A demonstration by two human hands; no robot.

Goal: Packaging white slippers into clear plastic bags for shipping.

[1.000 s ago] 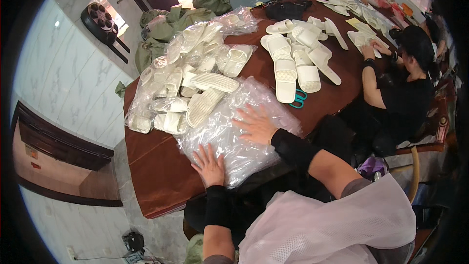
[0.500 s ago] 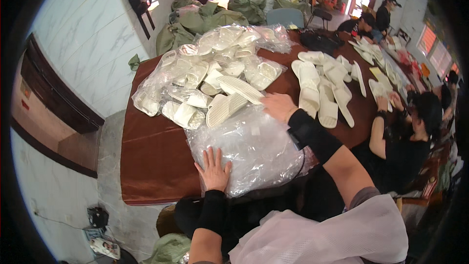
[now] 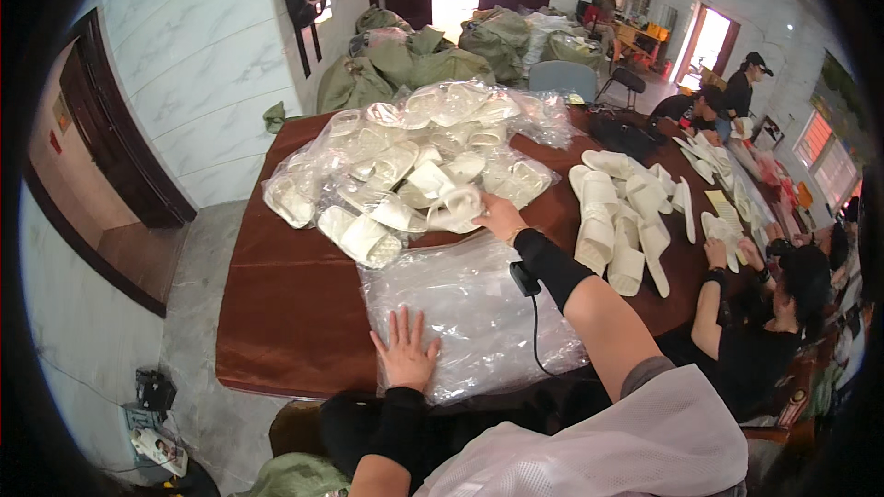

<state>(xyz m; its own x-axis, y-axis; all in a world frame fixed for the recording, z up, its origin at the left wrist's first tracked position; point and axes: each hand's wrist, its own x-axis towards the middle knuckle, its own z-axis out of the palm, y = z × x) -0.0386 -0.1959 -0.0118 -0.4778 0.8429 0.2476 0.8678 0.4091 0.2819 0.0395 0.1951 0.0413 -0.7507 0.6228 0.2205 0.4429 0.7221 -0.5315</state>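
Note:
My left hand [image 3: 405, 354] lies flat with fingers spread on a stack of clear plastic bags [image 3: 479, 313] at the table's near edge. Beyond the stack, my right hand [image 3: 500, 219] grips a white slipper [image 3: 453, 212] by one end, against the near side of a slipper pile. Whether a second slipper is in that grip I cannot tell. Many of the pile's white slippers [image 3: 368, 241] are wrapped in clear plastic. Right of my right hand, unwrapped white slippers [image 3: 626, 221] lie in a loose group.
A brown-covered table [image 3: 285, 313] carries everything. Along its right side a person in black [image 3: 764, 304] handles slippers, with more people farther back. Green sacks [image 3: 414, 60] and a grey-blue chair [image 3: 562, 78] stand behind. A thin black cable [image 3: 537, 340] hangs from my right wrist.
My right hand has shifted with the slipper from a flat, sole-showing position to a more end-on one against the pile. My left hand stays on the bags. The view has tilted up.

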